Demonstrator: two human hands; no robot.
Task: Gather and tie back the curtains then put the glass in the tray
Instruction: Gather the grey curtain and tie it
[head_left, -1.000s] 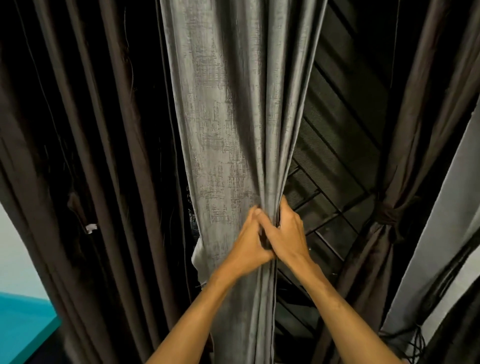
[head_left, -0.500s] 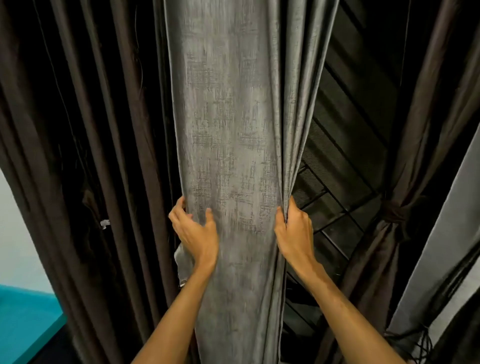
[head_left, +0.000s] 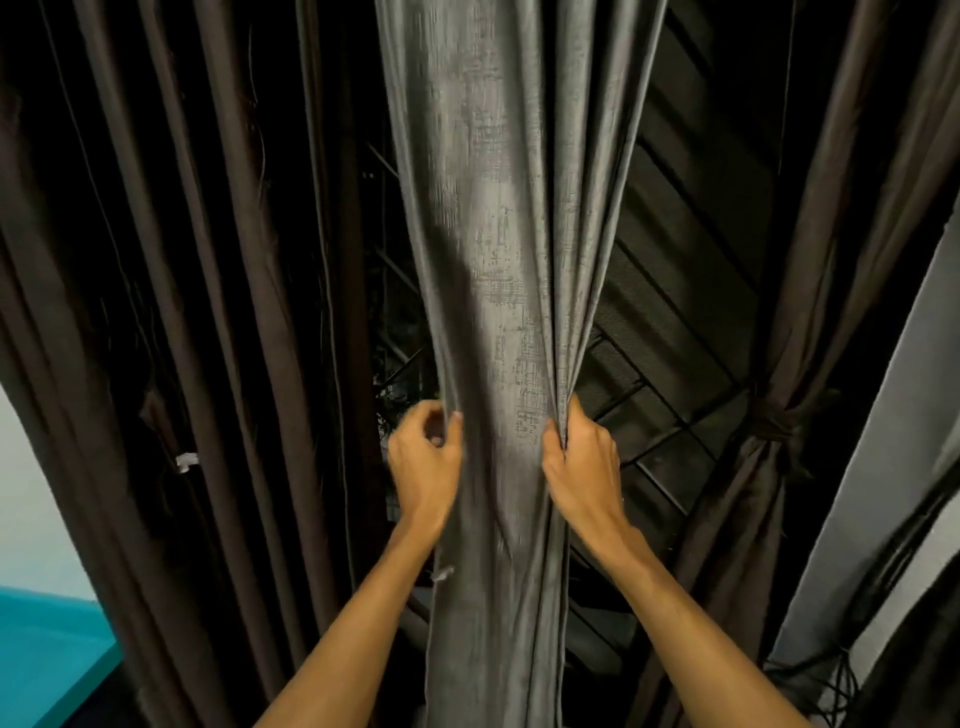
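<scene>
Grey curtain (head_left: 493, 312): left grip (head_left: 423, 462) pinches its left edge, right grip (head_left: 584, 467) clutches its right folds.

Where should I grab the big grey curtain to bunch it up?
Probably at its narrowest stretch, coming in from both sides. The grey curtain hangs in long up-and-down folds, so the left hand curls round its left edge and the right hand pinches the right folds, ready to squeeze them together.

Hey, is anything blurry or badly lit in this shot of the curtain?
Head view: the left hand is smeared by motion, the right hand sharper; light pools on the grey curtain, the brown curtains sink into shadow; the wide lens bows the edges.
</scene>
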